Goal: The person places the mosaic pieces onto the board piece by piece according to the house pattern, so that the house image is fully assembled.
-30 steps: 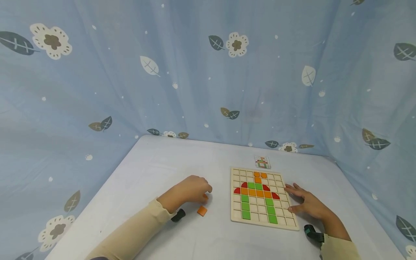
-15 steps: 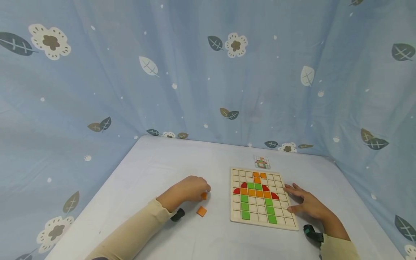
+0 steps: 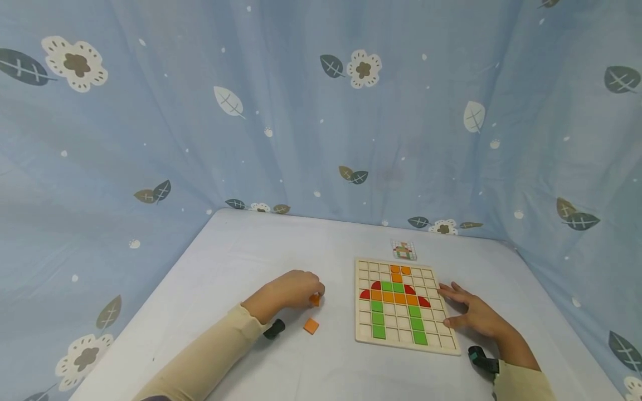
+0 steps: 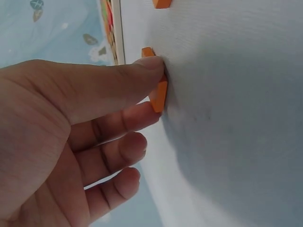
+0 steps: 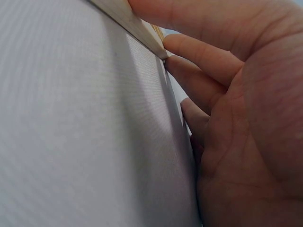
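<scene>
My left hand [image 3: 296, 289] is low over the white cloth, left of the wooden grid board [image 3: 365, 312]. Its thumb and index finger pinch an orange tile [image 4: 160, 97], which stands tilted close to the cloth; the other fingers are loosely bent. A second orange tile [image 3: 311, 326], square, lies flat just nearer to me. On the board, green, orange and red pieces form a figure. My right hand [image 3: 473, 314] rests at the board's right edge, its fairly straight fingers and thumb touching the wooden rim [image 5: 137, 28].
A small picture card [image 3: 403, 250] with a similar coloured figure lies behind the board. Black wrist devices show under both wrists, such as the one at the right [image 3: 484, 360]. A blue patterned curtain [image 3: 301, 139] hangs along the back and sides of the table.
The left fingers have shifted slightly, and the orange tile under them now shows more and sits more tilted. The right hand and the board hold still.
</scene>
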`<control>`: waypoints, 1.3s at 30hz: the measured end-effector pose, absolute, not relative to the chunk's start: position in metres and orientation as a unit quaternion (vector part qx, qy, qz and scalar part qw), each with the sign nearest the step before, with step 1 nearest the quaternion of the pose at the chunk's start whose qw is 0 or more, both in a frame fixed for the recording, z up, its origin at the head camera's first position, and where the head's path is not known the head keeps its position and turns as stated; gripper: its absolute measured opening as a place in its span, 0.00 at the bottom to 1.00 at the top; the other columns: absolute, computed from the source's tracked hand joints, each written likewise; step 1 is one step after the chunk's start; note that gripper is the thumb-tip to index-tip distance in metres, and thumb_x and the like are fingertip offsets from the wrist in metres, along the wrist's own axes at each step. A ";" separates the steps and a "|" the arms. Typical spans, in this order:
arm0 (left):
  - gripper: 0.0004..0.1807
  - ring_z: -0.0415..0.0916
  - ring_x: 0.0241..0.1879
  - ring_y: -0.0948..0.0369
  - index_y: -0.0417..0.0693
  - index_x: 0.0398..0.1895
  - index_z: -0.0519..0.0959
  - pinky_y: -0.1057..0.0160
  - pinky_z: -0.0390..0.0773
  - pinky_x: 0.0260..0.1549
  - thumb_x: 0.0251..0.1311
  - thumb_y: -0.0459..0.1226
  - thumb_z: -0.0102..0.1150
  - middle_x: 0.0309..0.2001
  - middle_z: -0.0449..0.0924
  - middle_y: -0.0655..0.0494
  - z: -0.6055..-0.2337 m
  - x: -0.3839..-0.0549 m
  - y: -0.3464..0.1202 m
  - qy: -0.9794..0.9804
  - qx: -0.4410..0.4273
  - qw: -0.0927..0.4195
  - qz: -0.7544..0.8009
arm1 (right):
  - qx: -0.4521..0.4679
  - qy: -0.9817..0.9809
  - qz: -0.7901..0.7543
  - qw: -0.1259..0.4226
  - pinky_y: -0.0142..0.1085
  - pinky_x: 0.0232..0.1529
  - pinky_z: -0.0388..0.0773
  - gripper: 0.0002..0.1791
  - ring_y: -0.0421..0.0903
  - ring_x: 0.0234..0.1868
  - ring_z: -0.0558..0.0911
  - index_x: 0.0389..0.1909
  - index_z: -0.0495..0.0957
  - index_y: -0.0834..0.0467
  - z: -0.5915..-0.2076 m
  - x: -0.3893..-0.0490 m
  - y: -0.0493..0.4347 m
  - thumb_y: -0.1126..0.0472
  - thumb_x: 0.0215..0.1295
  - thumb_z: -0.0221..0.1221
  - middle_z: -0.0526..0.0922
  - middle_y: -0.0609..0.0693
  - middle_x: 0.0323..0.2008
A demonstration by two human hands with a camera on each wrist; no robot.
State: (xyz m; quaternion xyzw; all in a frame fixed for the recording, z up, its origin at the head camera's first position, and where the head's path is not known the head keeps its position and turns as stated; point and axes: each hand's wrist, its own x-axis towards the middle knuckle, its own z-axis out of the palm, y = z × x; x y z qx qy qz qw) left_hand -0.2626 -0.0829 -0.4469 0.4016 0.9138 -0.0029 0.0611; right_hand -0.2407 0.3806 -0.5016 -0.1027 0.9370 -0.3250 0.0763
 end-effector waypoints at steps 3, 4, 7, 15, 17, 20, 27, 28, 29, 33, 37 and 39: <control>0.06 0.69 0.29 0.67 0.59 0.36 0.84 0.67 0.73 0.34 0.57 0.37 0.69 0.29 0.74 0.68 -0.446 -0.264 -0.079 0.914 0.401 0.059 -0.006 | -0.104 0.936 -0.327 0.074 0.74 0.57 0.43 0.51 0.73 0.70 0.45 0.67 0.68 0.62 -0.500 -0.241 0.381 0.49 0.39 0.76 0.52 0.69 0.71; 0.07 0.69 0.29 0.67 0.59 0.38 0.84 0.67 0.74 0.34 0.57 0.38 0.69 0.29 0.74 0.68 -0.446 -0.265 -0.077 0.914 0.401 0.059 -0.005 | -0.106 0.936 -0.328 0.074 0.74 0.57 0.43 0.51 0.73 0.70 0.45 0.67 0.68 0.62 -0.500 -0.241 0.381 0.49 0.39 0.76 0.52 0.69 0.71; 0.08 0.69 0.29 0.67 0.59 0.40 0.85 0.67 0.74 0.35 0.56 0.39 0.69 0.29 0.74 0.69 -0.444 -0.265 -0.070 0.913 0.403 0.061 -0.005 | -0.105 0.935 -0.330 0.075 0.74 0.57 0.43 0.51 0.73 0.70 0.45 0.67 0.68 0.63 -0.499 -0.242 0.381 0.49 0.40 0.76 0.52 0.69 0.71; 0.08 0.69 0.29 0.67 0.61 0.40 0.84 0.67 0.73 0.34 0.57 0.41 0.70 0.29 0.73 0.69 -0.445 -0.264 -0.057 0.911 0.406 0.064 -0.025 | -0.096 0.929 -0.345 0.095 0.74 0.58 0.42 0.50 0.73 0.70 0.43 0.67 0.68 0.62 -0.504 -0.240 0.383 0.51 0.41 0.76 0.49 0.70 0.72; 0.08 0.69 0.29 0.67 0.62 0.40 0.84 0.67 0.73 0.34 0.56 0.42 0.70 0.30 0.73 0.69 -0.446 -0.263 -0.054 0.910 0.408 0.066 -0.026 | -0.097 0.928 -0.347 0.096 0.74 0.58 0.42 0.50 0.73 0.70 0.43 0.67 0.68 0.62 -0.505 -0.239 0.383 0.51 0.41 0.76 0.49 0.70 0.72; 0.09 0.69 0.29 0.66 0.62 0.40 0.84 0.68 0.73 0.34 0.56 0.42 0.71 0.30 0.73 0.69 -0.446 -0.260 -0.050 0.910 0.407 0.075 -0.021 | -0.098 0.926 -0.351 0.098 0.74 0.58 0.41 0.50 0.73 0.70 0.43 0.67 0.68 0.63 -0.506 -0.237 0.383 0.52 0.40 0.76 0.49 0.70 0.72; 0.09 0.69 0.29 0.67 0.62 0.41 0.84 0.68 0.73 0.35 0.57 0.43 0.69 0.31 0.75 0.69 -0.446 -0.259 -0.040 0.907 0.417 0.065 -0.013 | -0.103 0.927 -0.347 0.092 0.73 0.58 0.42 0.49 0.72 0.71 0.43 0.66 0.69 0.63 -0.506 -0.234 0.381 0.52 0.40 0.76 0.53 0.68 0.71; 0.09 0.69 0.29 0.67 0.62 0.41 0.84 0.68 0.73 0.35 0.57 0.43 0.69 0.31 0.74 0.69 -0.446 -0.260 -0.038 0.905 0.421 0.059 -0.013 | -0.104 0.928 -0.346 0.090 0.74 0.58 0.42 0.49 0.72 0.71 0.43 0.66 0.69 0.63 -0.506 -0.234 0.381 0.51 0.40 0.76 0.53 0.67 0.72; 0.08 0.69 0.29 0.67 0.61 0.41 0.84 0.68 0.73 0.34 0.57 0.43 0.69 0.31 0.74 0.69 -0.446 -0.260 -0.037 0.903 0.426 0.054 -0.013 | -0.104 0.929 -0.343 0.089 0.74 0.58 0.43 0.49 0.72 0.71 0.43 0.66 0.69 0.62 -0.506 -0.234 0.381 0.51 0.41 0.75 0.54 0.67 0.71; 0.08 0.68 0.28 0.67 0.60 0.41 0.84 0.68 0.72 0.32 0.58 0.42 0.68 0.30 0.73 0.68 -0.443 -0.261 -0.031 0.899 0.435 0.045 -0.009 | -0.100 0.932 -0.336 0.087 0.74 0.58 0.43 0.49 0.72 0.71 0.43 0.67 0.69 0.62 -0.504 -0.236 0.380 0.50 0.41 0.75 0.54 0.66 0.72; 0.10 0.68 0.28 0.67 0.60 0.43 0.84 0.68 0.71 0.31 0.57 0.41 0.68 0.30 0.73 0.68 -0.438 -0.259 -0.024 0.898 0.438 0.044 -0.005 | -0.096 0.935 -0.329 0.086 0.73 0.58 0.43 0.49 0.71 0.71 0.44 0.67 0.69 0.61 -0.502 -0.238 0.379 0.49 0.40 0.75 0.54 0.66 0.72; 0.10 0.68 0.28 0.67 0.59 0.43 0.84 0.69 0.71 0.31 0.58 0.41 0.68 0.31 0.74 0.68 -0.436 -0.259 -0.019 0.896 0.442 0.041 -0.005 | -0.095 0.937 -0.325 0.086 0.73 0.58 0.44 0.49 0.71 0.71 0.44 0.67 0.69 0.61 -0.500 -0.239 0.379 0.49 0.40 0.75 0.54 0.66 0.72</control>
